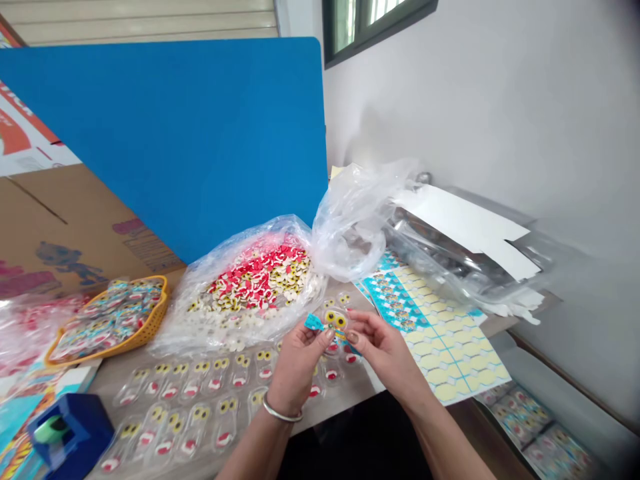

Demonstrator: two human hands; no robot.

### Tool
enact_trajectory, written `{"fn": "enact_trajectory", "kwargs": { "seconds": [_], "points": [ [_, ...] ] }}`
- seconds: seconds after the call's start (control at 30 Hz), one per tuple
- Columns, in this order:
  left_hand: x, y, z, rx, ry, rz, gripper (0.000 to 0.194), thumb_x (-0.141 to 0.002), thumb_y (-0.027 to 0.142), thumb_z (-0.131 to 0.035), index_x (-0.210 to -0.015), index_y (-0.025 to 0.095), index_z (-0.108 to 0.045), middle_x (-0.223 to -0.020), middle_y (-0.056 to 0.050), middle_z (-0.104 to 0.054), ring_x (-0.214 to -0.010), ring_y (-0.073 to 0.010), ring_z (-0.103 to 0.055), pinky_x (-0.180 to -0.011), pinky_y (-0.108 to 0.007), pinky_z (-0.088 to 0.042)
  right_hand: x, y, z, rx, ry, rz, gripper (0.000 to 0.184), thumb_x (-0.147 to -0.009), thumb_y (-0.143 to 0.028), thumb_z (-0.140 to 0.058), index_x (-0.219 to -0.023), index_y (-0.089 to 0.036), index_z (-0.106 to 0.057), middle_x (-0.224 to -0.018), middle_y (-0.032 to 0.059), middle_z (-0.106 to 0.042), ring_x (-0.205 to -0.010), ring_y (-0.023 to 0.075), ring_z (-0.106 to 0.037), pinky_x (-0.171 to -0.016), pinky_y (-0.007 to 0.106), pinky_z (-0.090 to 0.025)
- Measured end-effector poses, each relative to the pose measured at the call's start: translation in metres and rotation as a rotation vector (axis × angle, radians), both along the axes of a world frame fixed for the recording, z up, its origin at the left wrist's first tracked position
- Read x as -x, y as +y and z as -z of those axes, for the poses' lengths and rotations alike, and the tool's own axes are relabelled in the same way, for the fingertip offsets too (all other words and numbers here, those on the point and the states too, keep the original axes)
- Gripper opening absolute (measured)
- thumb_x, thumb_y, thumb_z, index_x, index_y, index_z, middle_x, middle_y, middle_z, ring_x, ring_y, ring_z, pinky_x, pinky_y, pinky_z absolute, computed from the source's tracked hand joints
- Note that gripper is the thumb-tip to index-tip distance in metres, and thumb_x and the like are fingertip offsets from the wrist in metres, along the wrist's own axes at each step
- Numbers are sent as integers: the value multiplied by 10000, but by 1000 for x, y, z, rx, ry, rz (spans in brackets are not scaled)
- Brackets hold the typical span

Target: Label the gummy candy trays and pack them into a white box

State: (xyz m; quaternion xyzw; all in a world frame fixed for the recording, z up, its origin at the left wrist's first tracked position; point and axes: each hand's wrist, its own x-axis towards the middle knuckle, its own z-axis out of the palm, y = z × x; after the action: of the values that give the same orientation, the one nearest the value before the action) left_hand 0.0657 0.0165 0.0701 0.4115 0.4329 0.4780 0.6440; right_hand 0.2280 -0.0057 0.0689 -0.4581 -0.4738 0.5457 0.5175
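Note:
Over the table's front edge, both hands hold a small clear plastic case (336, 319) with two yellow-and-black eye pieces inside. A blue printed sticker (314, 323) lies across it, its left end sticking out by the left thumb. My left hand (301, 363), with a silvery bangle on the wrist, is closed on the sticker and the case's left side. My right hand (383, 347) pinches the right side between thumb and fingers. Rows of similar clear cases (193, 380), holding eye pieces and red-and-white pieces, lie on the table around and left of the hands.
Beyond the hands lies a plastic bag (260, 280) of loose red, white and yellow pieces. Sticker sheets (450, 347) lie to the right. A yellow basket (155, 320) of packed cases and a blue tape dispenser (80, 427) stand left. A blue board (210, 133) rises behind.

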Motion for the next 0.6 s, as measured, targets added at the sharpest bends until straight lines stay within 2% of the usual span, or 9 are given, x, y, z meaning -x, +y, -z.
{"fn": "enact_trajectory", "kwargs": {
  "seconds": [0.03, 0.13, 0.2, 0.33, 0.47, 0.6],
  "points": [
    [1, 1, 1, 9, -3, -23, 234, -730, 314, -796, -888, 169, -703, -799, -12, -709, -711, -119, -623, -643, -220, -499, -3, -1, 0, -3, -58, -19, 327, -811, -402, -703, -1069, -215, -631, -862, 12, -668, -777, 169, -625, -689, 283, -484],
    [5, 3, 1, 26, -7, -64, 246, -690, 305, -827, -832, 158, -689, -753, -3, -696, -674, -107, -609, -636, -217, -500, -12, -4, -2, -50, -286, -37, 175, -851, -370, -657, -863, -196, -670, -740, -3, -635, -704, 155, -575, -657, 275, -437],
    [6, 3, -2, 47, -20, -64, 270, -665, 305, -845, -822, 150, -689, -763, -12, -702, -674, -107, -611, -630, -216, -501, -16, -5, -6, -84, -352, -40, 195, -883, -362, -614, -803, -193, -669, -715, -3, -630, -712, 156, -564, -682, 280, -425],
    [6, 1, -10, 107, -80, -25, 296, -627, 296, -870, -811, 142, -698, -753, -15, -706, -625, -90, -599, -586, -201, -490, -17, -2, -9, -96, -315, -46, 213, -894, -371, -596, -803, -195, -671, -734, -1, -632, -722, 155, -561, -692, 277, -422],
    [5, -1, -15, 129, -176, 25, 285, -632, 284, -870, -830, 149, -715, -769, -16, -710, -641, -87, -607, -591, -192, -490, -12, 4, -4, -91, -146, -46, 252, -872, -427, -620, -775, -194, -636, -700, -11, -583, -672, 142, -518, -648, 264, -413],
    [6, -1, -14, 124, -196, -18, 284, -625, 288, -872, -816, 155, -708, -739, -5, -698, -628, -90, -608, -587, -197, -496, -8, 5, -1, -65, -70, -49, 293, -860, -470, -627, -747, -201, -602, -668, -19, -542, -636, 136, -486, -608, 258, -398]
  ]
}}
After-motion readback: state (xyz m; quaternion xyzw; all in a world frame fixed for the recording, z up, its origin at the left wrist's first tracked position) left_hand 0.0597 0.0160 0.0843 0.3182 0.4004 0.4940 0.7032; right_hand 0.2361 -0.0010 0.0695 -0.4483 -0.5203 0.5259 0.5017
